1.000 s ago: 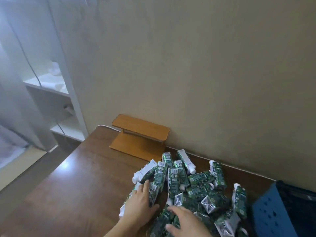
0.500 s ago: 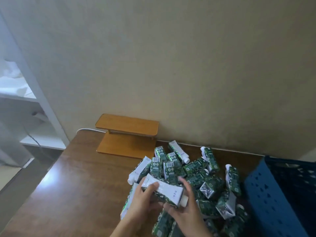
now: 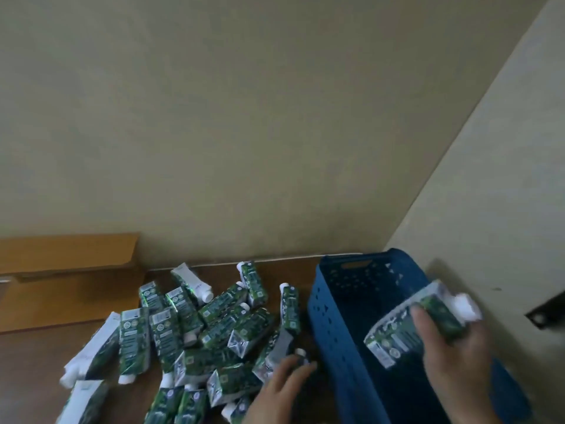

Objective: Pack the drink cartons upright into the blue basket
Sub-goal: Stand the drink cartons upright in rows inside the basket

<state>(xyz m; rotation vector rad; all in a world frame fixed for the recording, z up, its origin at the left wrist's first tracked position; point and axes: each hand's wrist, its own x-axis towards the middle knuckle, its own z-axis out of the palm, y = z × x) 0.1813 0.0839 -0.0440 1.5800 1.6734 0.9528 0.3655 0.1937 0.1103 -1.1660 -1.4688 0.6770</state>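
Several green-and-white drink cartons [image 3: 195,335] lie in a loose pile on the brown table [image 3: 36,371]. To their right stands the blue basket [image 3: 333,316] with perforated walls, its inside dark. My right hand [image 3: 452,353] is shut on one carton [image 3: 409,325], tilted with its white cap toward the right, held over the basket's opening. Beside the basket's left wall, my left hand [image 3: 275,390] hovers over the pile's right edge, fingers apart and holding nothing.
A low wooden stand [image 3: 67,280] sits at the back left against the beige wall. The basket stands in the room's corner, close to the right wall. A dark bracket [image 3: 547,310] sticks out from that wall.
Both hands lifted one carton off the pile; the right hand carried it rightward over the basket. The left hand let go and shifted toward the basket. The view swung right.
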